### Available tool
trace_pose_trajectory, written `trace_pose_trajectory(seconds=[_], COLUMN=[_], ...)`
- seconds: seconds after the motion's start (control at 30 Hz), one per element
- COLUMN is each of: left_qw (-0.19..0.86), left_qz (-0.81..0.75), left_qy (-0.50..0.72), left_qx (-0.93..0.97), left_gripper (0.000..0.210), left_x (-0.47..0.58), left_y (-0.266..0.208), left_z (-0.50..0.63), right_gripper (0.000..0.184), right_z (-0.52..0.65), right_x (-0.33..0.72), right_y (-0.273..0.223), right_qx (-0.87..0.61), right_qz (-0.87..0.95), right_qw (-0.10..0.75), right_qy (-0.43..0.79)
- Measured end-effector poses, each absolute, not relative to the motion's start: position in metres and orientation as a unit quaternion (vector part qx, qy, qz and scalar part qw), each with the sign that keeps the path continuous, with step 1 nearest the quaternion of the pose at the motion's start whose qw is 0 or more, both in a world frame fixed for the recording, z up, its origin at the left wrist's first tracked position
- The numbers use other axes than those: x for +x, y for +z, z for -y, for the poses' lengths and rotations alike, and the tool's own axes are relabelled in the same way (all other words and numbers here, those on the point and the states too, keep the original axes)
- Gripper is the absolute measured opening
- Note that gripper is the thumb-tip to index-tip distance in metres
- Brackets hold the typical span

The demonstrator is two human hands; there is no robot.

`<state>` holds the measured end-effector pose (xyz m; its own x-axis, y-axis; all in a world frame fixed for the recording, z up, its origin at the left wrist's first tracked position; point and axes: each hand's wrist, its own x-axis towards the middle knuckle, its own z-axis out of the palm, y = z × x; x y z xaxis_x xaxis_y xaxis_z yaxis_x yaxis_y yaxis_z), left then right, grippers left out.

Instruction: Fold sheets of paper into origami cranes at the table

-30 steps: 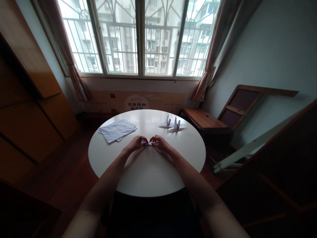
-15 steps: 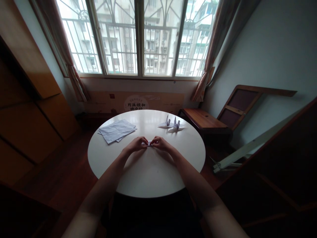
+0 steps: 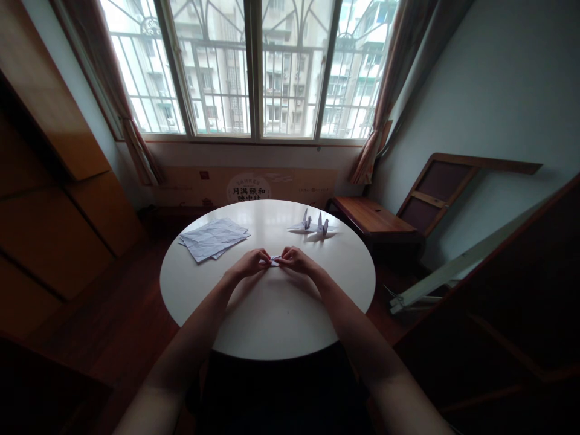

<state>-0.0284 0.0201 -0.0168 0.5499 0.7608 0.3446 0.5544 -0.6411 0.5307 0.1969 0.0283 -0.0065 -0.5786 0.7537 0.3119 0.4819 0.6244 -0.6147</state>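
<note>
A small folded piece of white paper (image 3: 274, 261) lies between my hands over the middle of the round white table (image 3: 281, 320). My left hand (image 3: 252, 262) pinches its left side, and my right hand (image 3: 293, 260) pinches its right side. My fingers cover much of the paper, so its exact folded shape cannot be made out. Beyond my right hand stand two folded paper cranes (image 3: 314, 225), side by side with wings spread. Past my left hand lies a loose stack of creased paper sheets (image 3: 214, 240).
Behind the table, a printed cardboard panel (image 3: 190, 184) leans below the barred window (image 3: 254, 72). A low wooden bench (image 3: 371, 216) stands at the back right, with a wooden frame (image 3: 435, 187) against the wall. Wooden cabinets (image 3: 90, 223) line the left side.
Both hands stay at the folded paper, their fingers shifting slightly. A little more of the paper shows between them now. The cranes and the sheets have not moved.
</note>
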Motion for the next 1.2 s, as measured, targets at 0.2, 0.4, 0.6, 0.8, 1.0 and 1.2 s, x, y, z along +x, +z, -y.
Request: trace_pose_trajectory(seconds=[0.2,0.4,0.6,0.8,1.0,1.2], left_qw=[0.185,0.188,0.183,0.169,0.163,0.175], left_qz=[-0.377,-0.379,-0.384,-0.392,-0.389,-0.385], left_qy=[0.284,0.277,0.273,0.265,0.265,0.266], left_qx=[0.862,0.863,0.863,0.865,0.867,0.866], left_gripper=[0.014,0.013,0.012,0.013,0.015,0.015], left_x=[-0.0292,-0.0293,-0.0288,-0.0273,-0.0268,-0.0267], left_y=[-0.0199,-0.017,-0.0164,-0.0129,-0.0126,-0.0121], left_z=[-0.0226,-0.0205,-0.0199,-0.0176,-0.0169,-0.0171], right_gripper=[0.048,0.047,0.043,0.039,0.032,0.025], right_z=[-0.0273,-0.0303,-0.03,-0.0305,-0.0313,-0.0333], right_x=[0.1997,0.1999,0.198,0.1973,0.1962,0.1954], right_y=[-0.0024,-0.007,-0.0061,-0.0074,-0.0094,-0.0111], right_qx=[-0.375,-0.39,-0.401,-0.398,-0.407,-0.4], right_qz=[0.85,0.832,0.829,0.836,0.84,0.846], right_qw=[0.278,0.273,0.265,0.263,0.254,0.245], right_qy=[0.246,0.284,0.285,0.273,0.251,0.253])
